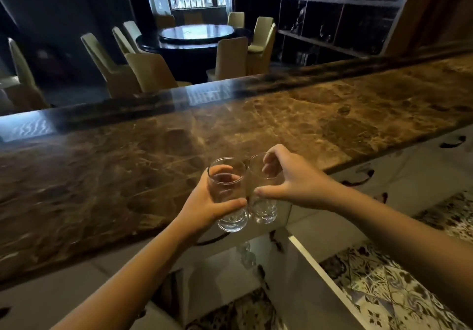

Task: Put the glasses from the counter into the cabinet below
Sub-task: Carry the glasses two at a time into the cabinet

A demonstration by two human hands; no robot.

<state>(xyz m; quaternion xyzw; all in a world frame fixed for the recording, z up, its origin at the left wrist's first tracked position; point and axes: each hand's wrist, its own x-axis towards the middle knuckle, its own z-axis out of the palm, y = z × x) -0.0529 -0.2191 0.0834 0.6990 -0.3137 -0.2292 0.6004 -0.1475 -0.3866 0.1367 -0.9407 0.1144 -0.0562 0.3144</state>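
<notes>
Two clear drinking glasses hang side by side over the near edge of the brown marble counter [128,165]. My left hand [204,204] is wrapped around the left glass [227,189], thumb across its front. My right hand [294,178] grips the right glass [263,209] near its rim, fingers over the top and thumb at the side. The glasses touch or nearly touch. Below them the cabinet [230,263] stands open, its white door [320,273] swung out to the right. Something glassy shows faintly inside; I cannot tell what.
The counter runs wide to left and right. White cabinet fronts with dark handles [453,141] continue to the right. A patterned tile floor [399,286] lies below. Beyond the counter stand a round dining table [197,35], chairs and dark shelves [340,14].
</notes>
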